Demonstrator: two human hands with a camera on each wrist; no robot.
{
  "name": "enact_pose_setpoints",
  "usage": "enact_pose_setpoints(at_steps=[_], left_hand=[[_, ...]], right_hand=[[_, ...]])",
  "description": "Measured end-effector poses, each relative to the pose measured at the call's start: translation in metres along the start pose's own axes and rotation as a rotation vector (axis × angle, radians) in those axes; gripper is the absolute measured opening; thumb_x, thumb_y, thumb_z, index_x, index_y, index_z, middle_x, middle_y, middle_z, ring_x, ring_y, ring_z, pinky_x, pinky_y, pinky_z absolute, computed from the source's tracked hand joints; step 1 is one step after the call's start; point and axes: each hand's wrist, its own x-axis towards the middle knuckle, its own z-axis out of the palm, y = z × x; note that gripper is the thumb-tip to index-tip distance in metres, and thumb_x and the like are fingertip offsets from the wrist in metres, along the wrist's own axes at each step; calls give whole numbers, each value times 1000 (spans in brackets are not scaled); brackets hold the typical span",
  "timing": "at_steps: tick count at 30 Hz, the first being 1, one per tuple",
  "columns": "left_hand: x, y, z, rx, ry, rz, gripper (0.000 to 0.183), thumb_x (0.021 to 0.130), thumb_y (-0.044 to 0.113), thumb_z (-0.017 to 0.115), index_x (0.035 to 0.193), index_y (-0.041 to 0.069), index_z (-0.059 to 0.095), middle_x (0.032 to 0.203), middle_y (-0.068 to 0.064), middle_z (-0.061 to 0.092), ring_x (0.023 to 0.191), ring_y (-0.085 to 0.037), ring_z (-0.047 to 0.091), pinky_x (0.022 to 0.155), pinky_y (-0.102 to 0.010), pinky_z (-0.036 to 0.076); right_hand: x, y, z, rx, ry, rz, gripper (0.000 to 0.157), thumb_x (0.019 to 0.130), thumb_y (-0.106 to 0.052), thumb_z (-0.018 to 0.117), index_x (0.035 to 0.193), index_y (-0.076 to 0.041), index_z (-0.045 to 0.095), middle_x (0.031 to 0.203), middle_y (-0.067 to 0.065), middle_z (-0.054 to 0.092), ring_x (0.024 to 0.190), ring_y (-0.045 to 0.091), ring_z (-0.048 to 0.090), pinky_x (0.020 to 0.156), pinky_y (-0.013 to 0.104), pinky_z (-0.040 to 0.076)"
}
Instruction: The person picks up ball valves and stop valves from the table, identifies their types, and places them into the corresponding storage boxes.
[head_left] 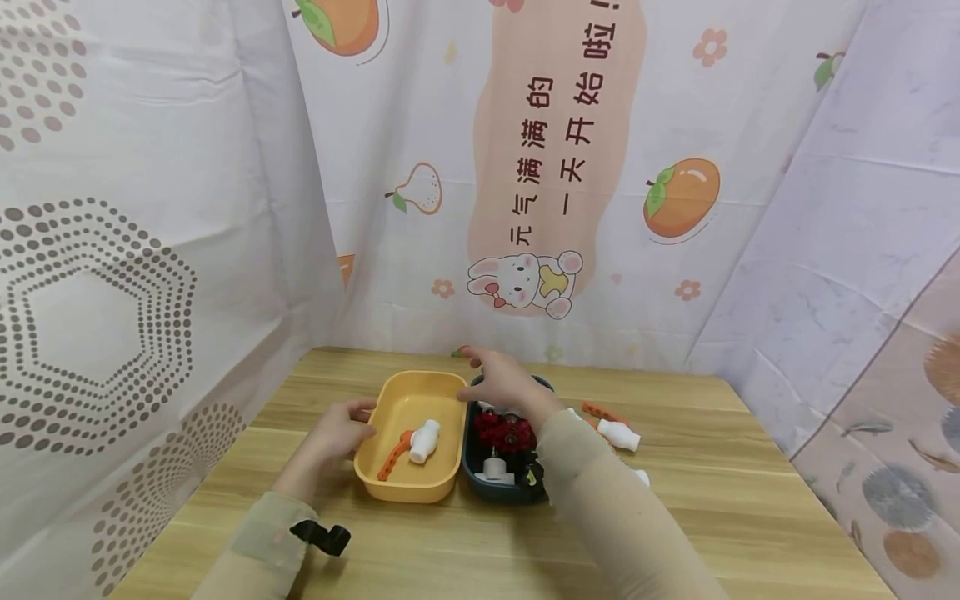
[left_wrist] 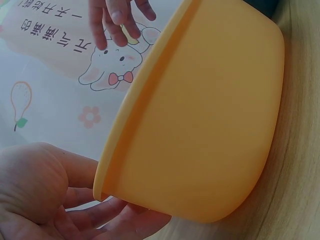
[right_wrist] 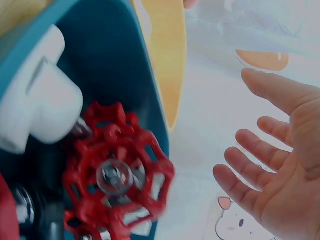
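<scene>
A yellow bin (head_left: 411, 493) holds a white plastic valve (head_left: 425, 442) with an orange lever handle (head_left: 394, 457). My left hand (head_left: 337, 433) touches this bin at its far left rim, with loosely extended fingers; the fingertips pass out of sight behind the wall in the left wrist view. Over the far part of the dark blue bin (head_left: 501, 493) hovers my right hand (head_left: 504, 383), fingers spread and holding nothing. Inside that bin lie red handwheels (right_wrist: 112, 132), a white pipe fitting (right_wrist: 56, 102) and some black parts.
Right of the blue bin, partly behind the right forearm, more white fittings (head_left: 619, 435) and orange levers (head_left: 602, 412) lie on the wooden table (head_left: 705, 483). The two bins stand side by side. Printed curtains (head_left: 420, 275) hang behind and at both sides.
</scene>
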Motion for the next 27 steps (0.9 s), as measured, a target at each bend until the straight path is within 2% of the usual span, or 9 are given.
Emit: enact_pose_setpoints(at_steps=[4,12,27], left_hand=[[0,0,0,8,2,0,53,93,-3,62,144,-4,50,126,-26,54,96,-31,65,63,-41,62],[1,0,0,24,0,9,53,92,-3,63,144,-5,50,126,-27,54,96,-31,65,63,-42,62],[2,-4,-1,-17,-20,0,55,93,-4,62,146,-3,48,127,-27,53,97,-31,64,64,-42,61]], right_hand=[[-2,7,-8,5,8,-18,73,85,-30,85,150,-21,50,141,10,56,126,30,54,98,45,53],[-11,22,-26,-10,36,-82,71,87,-25,82,150,-13,50,142,13,56,129,33,52,101,50,50],[-34,48,-58,43,69,-59,73,88,-27,81,151,-12,47,146,14,52,131,37,49,103,56,47]])
